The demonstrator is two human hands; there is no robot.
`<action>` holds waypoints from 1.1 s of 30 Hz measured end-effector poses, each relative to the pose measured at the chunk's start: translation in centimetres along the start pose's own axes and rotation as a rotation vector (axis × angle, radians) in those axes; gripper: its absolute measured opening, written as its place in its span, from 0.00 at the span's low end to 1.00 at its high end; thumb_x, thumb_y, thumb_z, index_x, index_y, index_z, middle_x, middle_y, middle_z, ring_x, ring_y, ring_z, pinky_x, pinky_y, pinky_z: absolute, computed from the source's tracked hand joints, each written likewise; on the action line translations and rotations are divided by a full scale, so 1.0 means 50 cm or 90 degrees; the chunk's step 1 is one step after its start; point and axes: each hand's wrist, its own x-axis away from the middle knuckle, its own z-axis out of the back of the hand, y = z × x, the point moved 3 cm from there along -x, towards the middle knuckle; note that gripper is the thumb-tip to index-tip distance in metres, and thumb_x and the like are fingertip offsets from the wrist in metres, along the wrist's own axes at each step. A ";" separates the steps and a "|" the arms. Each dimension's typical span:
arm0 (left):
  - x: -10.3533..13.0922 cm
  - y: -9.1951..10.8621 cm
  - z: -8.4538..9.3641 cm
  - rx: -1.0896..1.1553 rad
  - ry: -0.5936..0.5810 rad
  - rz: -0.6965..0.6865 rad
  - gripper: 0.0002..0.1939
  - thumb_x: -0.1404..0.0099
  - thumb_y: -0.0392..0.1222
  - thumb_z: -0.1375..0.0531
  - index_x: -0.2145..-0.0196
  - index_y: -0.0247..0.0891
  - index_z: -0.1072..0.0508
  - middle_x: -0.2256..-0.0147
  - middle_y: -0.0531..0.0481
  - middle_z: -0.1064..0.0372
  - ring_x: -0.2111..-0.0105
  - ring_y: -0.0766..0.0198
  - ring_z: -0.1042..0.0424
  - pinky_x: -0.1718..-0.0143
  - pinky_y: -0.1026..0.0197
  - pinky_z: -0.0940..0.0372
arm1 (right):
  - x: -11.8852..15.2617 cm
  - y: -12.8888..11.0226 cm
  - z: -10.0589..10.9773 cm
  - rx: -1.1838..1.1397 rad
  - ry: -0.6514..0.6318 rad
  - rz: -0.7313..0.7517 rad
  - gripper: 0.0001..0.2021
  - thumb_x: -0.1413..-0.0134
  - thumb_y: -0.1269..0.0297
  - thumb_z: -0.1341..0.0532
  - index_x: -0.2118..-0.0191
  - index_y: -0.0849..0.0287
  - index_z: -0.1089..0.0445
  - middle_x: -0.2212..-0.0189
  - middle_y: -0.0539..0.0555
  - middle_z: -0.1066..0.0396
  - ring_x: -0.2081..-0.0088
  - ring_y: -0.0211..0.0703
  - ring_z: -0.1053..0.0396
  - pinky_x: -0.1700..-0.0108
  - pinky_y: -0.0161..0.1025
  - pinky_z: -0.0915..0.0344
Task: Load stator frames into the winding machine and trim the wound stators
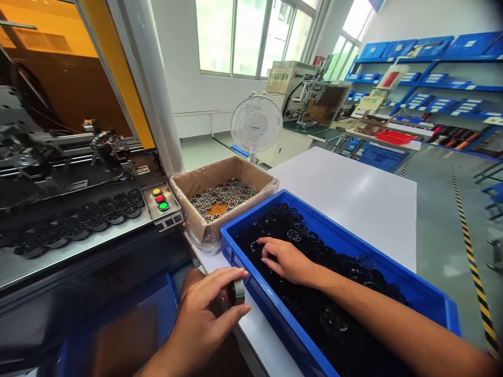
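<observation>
My left hand [208, 306] pinches a short, round, dark part with a grey metal rim [237, 291] between thumb and fingers, just outside the near wall of the blue bin [334, 230]. Inside that bin lies a heap of black, spoked, wheel-like parts [294, 234]. Over the heap's left end is my right hand [288, 259], with the index finger stretched toward a part and the thumb apart from it. Nothing shows between those fingers; the others are curled and partly hidden.
A plastic-lined cardboard box [204, 230] holds silvery spoked rings. To the left, a machine carries rows of black round parts [98, 217] and a panel of coloured buttons [160, 199]. A fan [257, 124] stands behind the white table [353, 193]. Blue shelves [428, 78] line the right wall.
</observation>
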 end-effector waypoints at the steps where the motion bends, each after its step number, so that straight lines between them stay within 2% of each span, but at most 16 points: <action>1: 0.002 -0.001 0.002 0.027 -0.001 0.012 0.21 0.39 0.41 0.33 0.48 0.51 0.25 0.51 0.49 0.24 0.53 0.59 0.25 0.53 0.62 0.31 | 0.003 -0.015 0.010 -0.008 0.018 0.002 0.06 0.44 0.76 0.39 0.70 0.59 0.33 0.58 0.58 0.25 0.54 0.47 0.25 0.55 0.42 0.27; 4: 0.003 -0.006 -0.001 0.183 -0.018 0.075 0.20 0.37 0.42 0.34 0.47 0.48 0.26 0.49 0.47 0.24 0.54 0.57 0.24 0.53 0.60 0.30 | 0.022 -0.086 0.047 -0.066 0.125 0.039 0.04 0.41 0.72 0.39 0.62 0.58 0.34 0.53 0.60 0.26 0.50 0.47 0.27 0.50 0.45 0.28; 7: -0.003 -0.006 -0.019 0.380 -0.038 0.135 0.21 0.40 0.42 0.32 0.48 0.45 0.25 0.51 0.46 0.23 0.55 0.57 0.23 0.53 0.60 0.29 | 0.048 -0.166 0.077 -0.169 0.228 0.159 0.17 0.43 0.76 0.38 0.49 0.58 0.36 0.48 0.62 0.27 0.46 0.48 0.29 0.46 0.48 0.29; 10: -0.009 0.000 -0.044 0.504 -0.060 0.166 0.21 0.43 0.41 0.30 0.51 0.44 0.22 0.55 0.47 0.21 0.56 0.59 0.22 0.52 0.62 0.30 | 0.062 -0.210 0.081 -0.166 0.250 0.253 0.26 0.42 0.79 0.38 0.39 0.62 0.41 0.49 0.63 0.26 0.43 0.51 0.31 0.45 0.51 0.29; 15: -0.010 0.002 -0.061 0.484 0.002 0.112 0.24 0.51 0.36 0.26 0.55 0.44 0.20 0.59 0.50 0.19 0.59 0.61 0.21 0.56 0.67 0.29 | 0.068 -0.206 0.067 -0.067 0.266 0.303 0.28 0.42 0.80 0.39 0.36 0.67 0.43 0.50 0.66 0.25 0.39 0.54 0.36 0.46 0.52 0.28; 18: -0.007 0.002 -0.053 0.394 0.044 0.047 0.24 0.52 0.33 0.26 0.56 0.47 0.20 0.60 0.52 0.18 0.60 0.61 0.20 0.57 0.68 0.28 | 0.068 -0.203 0.066 -0.066 0.268 0.319 0.27 0.43 0.80 0.39 0.38 0.69 0.42 0.49 0.68 0.26 0.39 0.55 0.35 0.46 0.54 0.29; 22: -0.005 0.009 -0.038 0.264 0.083 -0.007 0.29 0.56 0.31 0.25 0.55 0.49 0.19 0.62 0.53 0.18 0.65 0.64 0.20 0.60 0.71 0.27 | 0.058 -0.207 0.074 -0.070 0.289 0.291 0.22 0.43 0.76 0.38 0.43 0.67 0.36 0.50 0.67 0.29 0.46 0.53 0.31 0.47 0.54 0.27; 24: -0.006 0.015 -0.037 0.259 0.076 -0.009 0.29 0.58 0.30 0.24 0.56 0.49 0.19 0.64 0.54 0.18 0.67 0.65 0.19 0.62 0.72 0.27 | 0.056 -0.209 0.076 -0.078 0.292 0.297 0.20 0.43 0.77 0.38 0.45 0.66 0.34 0.53 0.66 0.29 0.48 0.51 0.31 0.50 0.52 0.26; 30: -0.009 0.022 -0.046 0.415 -0.006 0.073 0.29 0.58 0.29 0.24 0.57 0.49 0.19 0.64 0.54 0.18 0.66 0.62 0.19 0.63 0.71 0.26 | 0.061 -0.203 0.071 -0.063 0.266 0.330 0.17 0.45 0.79 0.38 0.49 0.69 0.30 0.56 0.64 0.30 0.52 0.50 0.32 0.52 0.49 0.26; 33: -0.011 0.023 -0.045 0.421 -0.008 0.091 0.29 0.59 0.27 0.25 0.59 0.48 0.18 0.66 0.55 0.18 0.68 0.63 0.19 0.64 0.72 0.27 | 0.062 -0.202 0.072 -0.011 0.271 0.354 0.15 0.45 0.78 0.37 0.51 0.71 0.29 0.59 0.63 0.28 0.54 0.50 0.32 0.55 0.47 0.26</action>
